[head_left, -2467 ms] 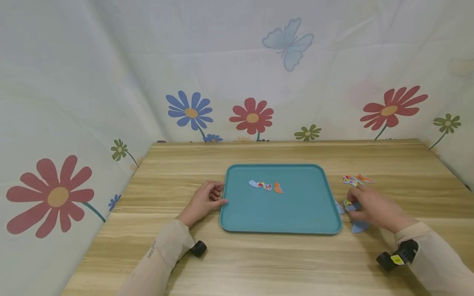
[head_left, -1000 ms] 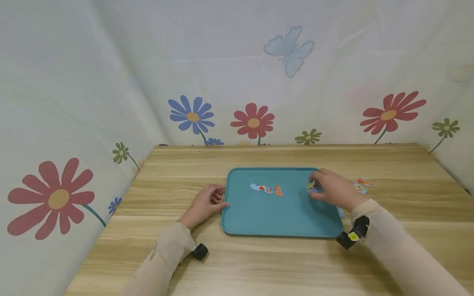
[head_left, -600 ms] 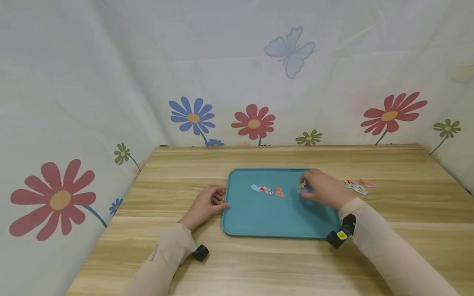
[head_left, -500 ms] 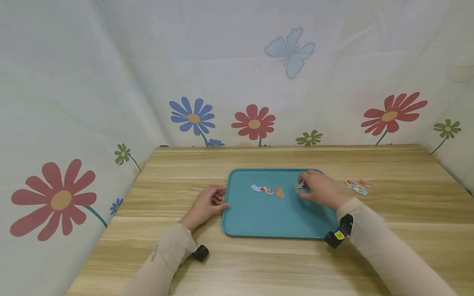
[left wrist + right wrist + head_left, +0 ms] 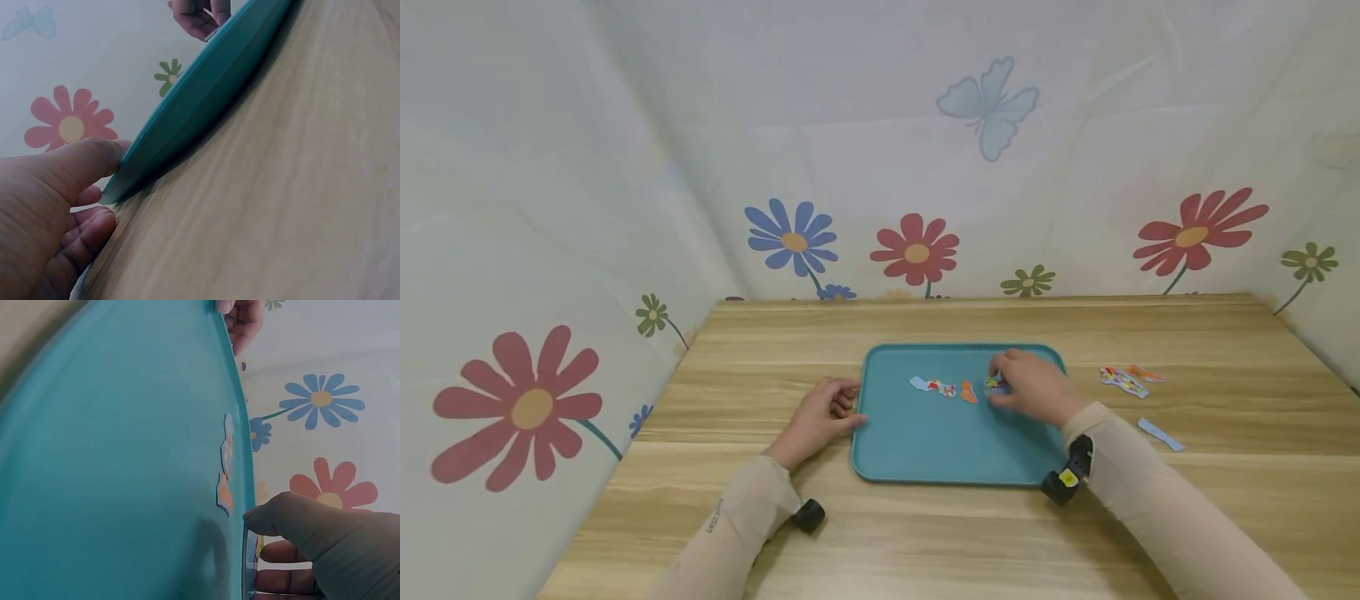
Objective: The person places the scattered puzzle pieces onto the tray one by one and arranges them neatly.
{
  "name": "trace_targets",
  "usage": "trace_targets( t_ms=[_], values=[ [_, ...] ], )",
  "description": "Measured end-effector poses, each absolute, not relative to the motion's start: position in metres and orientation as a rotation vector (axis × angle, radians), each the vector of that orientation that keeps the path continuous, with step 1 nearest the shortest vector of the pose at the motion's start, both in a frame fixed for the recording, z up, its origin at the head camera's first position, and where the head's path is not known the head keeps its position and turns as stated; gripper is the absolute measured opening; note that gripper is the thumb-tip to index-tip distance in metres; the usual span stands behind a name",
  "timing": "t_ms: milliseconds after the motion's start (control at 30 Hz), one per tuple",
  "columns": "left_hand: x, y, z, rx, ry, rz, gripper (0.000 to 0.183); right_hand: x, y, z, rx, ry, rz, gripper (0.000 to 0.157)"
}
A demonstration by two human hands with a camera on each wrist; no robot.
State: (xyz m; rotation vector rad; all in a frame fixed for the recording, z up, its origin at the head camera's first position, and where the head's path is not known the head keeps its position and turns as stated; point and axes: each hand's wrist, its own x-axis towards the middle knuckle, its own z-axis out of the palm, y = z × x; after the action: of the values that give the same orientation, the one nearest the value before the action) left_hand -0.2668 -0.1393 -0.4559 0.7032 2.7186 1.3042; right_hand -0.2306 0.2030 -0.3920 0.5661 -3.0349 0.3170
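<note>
Wooden table (image 5: 925, 542); right hand (image 5: 1039, 389) pinches a flat, light-blue and multicoloured piece (image 5: 993, 384)

The round-cornered teal tray (image 5: 917, 454) lies flat on the counter (image 5: 910, 542); over it, right of an orange piece (image 5: 968, 392), the right hand (image 5: 1033, 387) pinches a small pale-blue piece (image 5: 992, 386) with coloured patches.

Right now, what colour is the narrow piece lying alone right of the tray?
Light blue; the narrow piece shows best in the head view.
</note>
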Motion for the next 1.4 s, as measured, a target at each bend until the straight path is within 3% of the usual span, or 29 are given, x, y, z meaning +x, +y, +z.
trace_targets(
  t_ms=[1400],
  values=[
    [-0.265, -0.139, -0.455, 0.652, 2.7, 1.326, 0.051, -0.228, 0.201, -0.394, 0.542, -3.063, 0.281, 0.032]
  ],
)
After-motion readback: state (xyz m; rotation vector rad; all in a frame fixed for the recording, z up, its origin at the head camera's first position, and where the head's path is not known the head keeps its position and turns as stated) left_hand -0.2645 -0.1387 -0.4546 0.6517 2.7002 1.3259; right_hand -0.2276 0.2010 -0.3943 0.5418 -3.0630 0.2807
